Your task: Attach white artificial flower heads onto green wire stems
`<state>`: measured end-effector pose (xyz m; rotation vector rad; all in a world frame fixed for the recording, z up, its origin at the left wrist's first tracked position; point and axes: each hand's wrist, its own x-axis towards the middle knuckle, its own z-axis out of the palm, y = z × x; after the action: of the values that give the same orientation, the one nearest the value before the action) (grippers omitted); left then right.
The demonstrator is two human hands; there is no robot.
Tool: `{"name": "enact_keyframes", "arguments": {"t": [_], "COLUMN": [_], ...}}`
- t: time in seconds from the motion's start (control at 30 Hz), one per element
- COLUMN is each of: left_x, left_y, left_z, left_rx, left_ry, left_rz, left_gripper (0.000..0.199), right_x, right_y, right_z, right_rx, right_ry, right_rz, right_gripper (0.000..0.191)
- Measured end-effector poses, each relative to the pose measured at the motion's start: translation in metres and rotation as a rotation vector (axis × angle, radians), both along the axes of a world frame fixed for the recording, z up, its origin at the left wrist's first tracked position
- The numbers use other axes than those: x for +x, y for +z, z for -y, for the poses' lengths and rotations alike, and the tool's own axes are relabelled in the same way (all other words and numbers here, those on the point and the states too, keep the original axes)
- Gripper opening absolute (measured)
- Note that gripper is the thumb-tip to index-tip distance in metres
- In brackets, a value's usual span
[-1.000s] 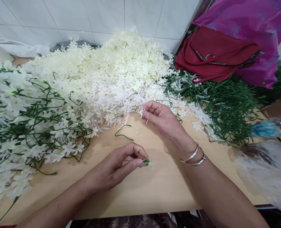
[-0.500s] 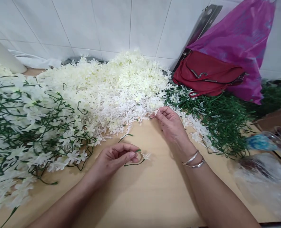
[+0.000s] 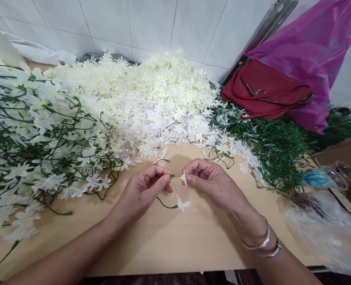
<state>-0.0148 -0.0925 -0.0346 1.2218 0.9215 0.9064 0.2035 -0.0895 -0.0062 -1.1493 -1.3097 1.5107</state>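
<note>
Smooth tabletop (image 3: 190,241) beneath, right hand (image 3: 215,184) pinches 1 star-shaped flower (image 3: 183,179).

White flowers (image 3: 163,87) matt, cloth-like – bangles (image 3: 267,237) shiny metal – far right, red handbag (image 3: 270,87) smooth, leather-like, purple bag (image 3: 308,51) glossy plastic

My left fingers (image 3: 162,182) hide most of a stem (image 3: 172,176); whether it joins the lower flower (image 3: 183,203), I can't see. My right fingers (image 3: 196,182) cover the tail of a bloom (image 3: 183,179). Toward the desk's (image 3: 175,241) left edge my view cuts off the heap (image 3: 41,122), and near its right edge the dark thing (image 3: 309,206) in the clear bag (image 3: 326,237) is too blurred to name.
</note>
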Motion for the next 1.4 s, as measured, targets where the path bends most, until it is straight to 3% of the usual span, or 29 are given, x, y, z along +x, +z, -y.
{"name": "enact_keyframes", "arguments": {"t": [0.17, 0.57, 0.77, 1.07, 1.4], "left_x": [0.002, 0.004, 0.005, 0.006, 0.007], "left_y": [-0.004, -0.002, -0.003, -0.006, -0.003], "left_z": [0.004, 0.006, 0.007, 0.009, 0.012], "left_rx": [0.004, 0.028, 0.056, 0.14, 0.204], "left_ry": [-0.042, -0.009, -0.03, -0.03, -0.022], "left_rz": [0.009, -0.036, -0.05, -0.127, -0.238], "left_gripper": [0.019, 0.016, 0.015, 0.017, 0.019], "right_x": [-0.002, -0.001, -0.004, -0.011, -0.012], "right_y": [-0.014, -0.012, -0.011, -0.019, -0.026], "right_z": [0.005, 0.011, 0.011, 0.017, 0.017], "right_rx": [-0.039, -0.021, -0.022, 0.054, -0.008], "right_ry": [-0.041, -0.139, -0.093, -0.143, -0.083], "right_rz": [-0.062, -0.029, -0.029, -0.005, -0.037], "right_gripper": [0.024, 0.02, 0.016, 0.015, 0.018]}}
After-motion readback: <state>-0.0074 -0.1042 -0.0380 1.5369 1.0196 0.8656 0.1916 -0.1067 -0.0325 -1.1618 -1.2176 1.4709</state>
